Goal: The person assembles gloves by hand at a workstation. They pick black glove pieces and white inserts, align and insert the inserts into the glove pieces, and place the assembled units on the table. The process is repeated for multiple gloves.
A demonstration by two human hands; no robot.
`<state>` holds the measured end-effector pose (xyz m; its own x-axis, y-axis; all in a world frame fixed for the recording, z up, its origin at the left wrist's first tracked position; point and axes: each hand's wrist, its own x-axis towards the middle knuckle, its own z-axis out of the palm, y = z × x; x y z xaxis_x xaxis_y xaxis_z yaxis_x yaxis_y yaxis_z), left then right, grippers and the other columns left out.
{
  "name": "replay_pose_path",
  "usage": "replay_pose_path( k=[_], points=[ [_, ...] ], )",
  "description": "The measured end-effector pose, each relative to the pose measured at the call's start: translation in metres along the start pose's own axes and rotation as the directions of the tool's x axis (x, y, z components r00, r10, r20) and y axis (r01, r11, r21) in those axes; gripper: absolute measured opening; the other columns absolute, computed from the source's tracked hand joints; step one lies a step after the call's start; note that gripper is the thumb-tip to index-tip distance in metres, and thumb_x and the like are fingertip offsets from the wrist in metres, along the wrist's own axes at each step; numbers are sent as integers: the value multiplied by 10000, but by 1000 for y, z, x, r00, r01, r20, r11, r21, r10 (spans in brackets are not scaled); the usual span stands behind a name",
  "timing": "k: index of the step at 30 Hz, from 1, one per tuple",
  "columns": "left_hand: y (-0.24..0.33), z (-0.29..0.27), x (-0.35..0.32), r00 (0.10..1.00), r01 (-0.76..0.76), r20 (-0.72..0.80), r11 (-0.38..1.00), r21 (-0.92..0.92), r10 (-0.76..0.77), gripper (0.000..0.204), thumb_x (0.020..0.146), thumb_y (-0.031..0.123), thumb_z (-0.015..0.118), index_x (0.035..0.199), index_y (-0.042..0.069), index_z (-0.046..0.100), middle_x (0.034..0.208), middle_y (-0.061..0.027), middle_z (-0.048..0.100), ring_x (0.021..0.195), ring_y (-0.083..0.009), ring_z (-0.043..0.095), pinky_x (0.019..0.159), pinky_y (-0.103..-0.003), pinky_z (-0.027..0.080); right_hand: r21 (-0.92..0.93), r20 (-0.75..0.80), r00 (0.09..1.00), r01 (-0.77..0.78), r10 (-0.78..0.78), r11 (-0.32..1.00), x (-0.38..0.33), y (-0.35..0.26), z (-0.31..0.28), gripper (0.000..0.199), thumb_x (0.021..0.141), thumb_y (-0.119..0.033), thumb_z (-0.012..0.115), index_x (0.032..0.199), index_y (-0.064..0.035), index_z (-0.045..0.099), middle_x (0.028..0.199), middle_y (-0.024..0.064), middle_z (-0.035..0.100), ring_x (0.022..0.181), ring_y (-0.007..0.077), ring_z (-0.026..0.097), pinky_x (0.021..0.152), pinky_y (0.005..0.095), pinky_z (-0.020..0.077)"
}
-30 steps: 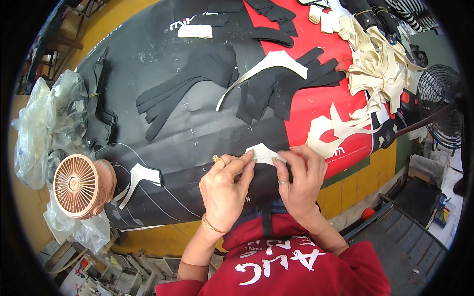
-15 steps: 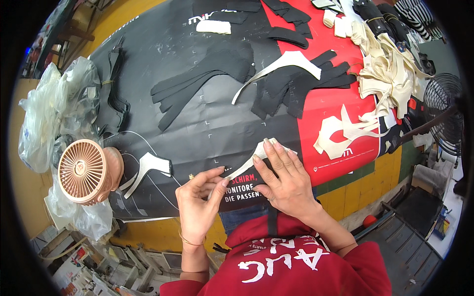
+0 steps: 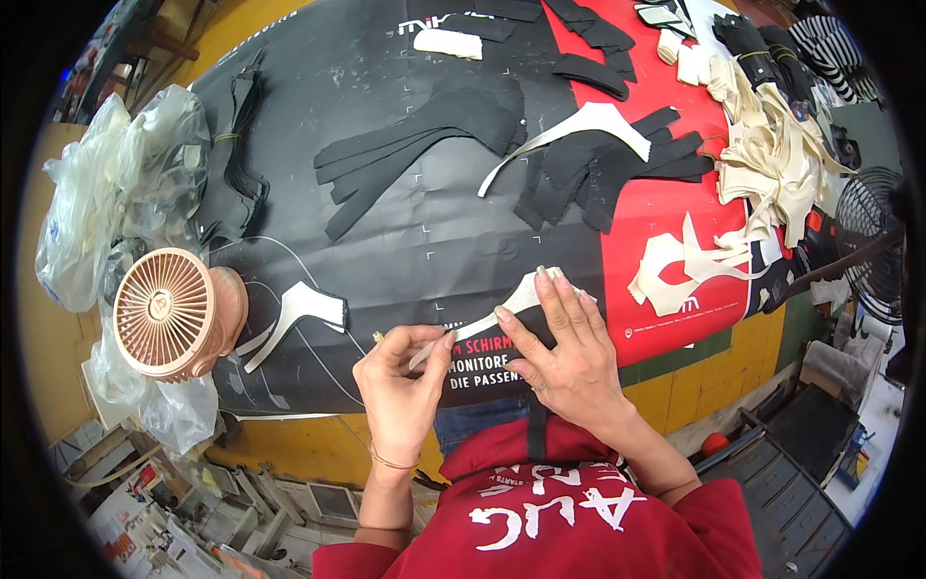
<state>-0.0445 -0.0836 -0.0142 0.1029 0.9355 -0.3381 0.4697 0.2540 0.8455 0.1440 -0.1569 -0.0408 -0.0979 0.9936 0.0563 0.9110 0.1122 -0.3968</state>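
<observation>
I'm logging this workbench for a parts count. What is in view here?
Cream cut piece: one, under both hands, table's near edge.
Black cut strips: several, table centre.
Black cut pieces with a cream piece on top: one pile, right of centre.
Cream pieces: a few, red area of the table cover.
Cream heap: one, far right.
Small fan: one, pinkish, left edge.
Plastic bags: clear, left.
Left hand: pinches the piece's narrow end.
Right hand: flat on the piece.

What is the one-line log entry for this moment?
left hand: pinching end of white cut piece | right hand: flat on same piece | pink fan: at left
</observation>
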Motion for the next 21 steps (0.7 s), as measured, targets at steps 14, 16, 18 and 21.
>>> replay_pose_path(
  k=[14, 16, 18, 21],
  points=[
    [-1, 6, -6, 985, -156, -53, 977, 145, 165, 125, 834, 0, 749, 941, -38, 697, 796, -119, 698, 668, -157, 691, 593, -259, 534, -13, 10, 999, -42, 42, 999, 3, -17, -17, 509, 932, -434, 593, 1345, -137, 610, 1523, 208, 410, 1419, 346, 385, 1144, 503, 288],
    [-1, 8, -8, 977, -187, -71, 968, 165, 201, 143, 832, -1, 746, 961, -37, 697, 808, -119, 694, 666, -167, 690, 594, -261, 532, 19, -31, 998, 53, -53, 998, 3, -29, -12, 540, 932, -451, 588, 1335, -92, 601, 1536, 172, 409, 1430, 325, 377, 1152, 506, 270],
    [-2, 10, -10, 969, -209, -97, 965, 158, 225, 167, 832, -1, 744, 988, -35, 698, 815, -116, 689, 658, -175, 687, 599, -264, 534, 94, 28, 998, 58, -61, 994, 5, -36, -1, 582, 939, -450, 579, 1394, -87, 552, 1544, 149, 410, 1442, 300, 368, 1163, 494, 258],
    [-5, 4, -15, 981, -151, -111, 987, 56, 157, 188, 843, -13, 737, 1024, -39, 695, 857, -114, 705, 687, -136, 693, 600, -243, 538, 25, 78, 994, 72, -73, 997, 6, -37, 14, 602, 927, -431, 602, 1422, -95, 537, 1522, 158, 442, 1438, 322, 374, 1165, 490, 260]
  ],
)
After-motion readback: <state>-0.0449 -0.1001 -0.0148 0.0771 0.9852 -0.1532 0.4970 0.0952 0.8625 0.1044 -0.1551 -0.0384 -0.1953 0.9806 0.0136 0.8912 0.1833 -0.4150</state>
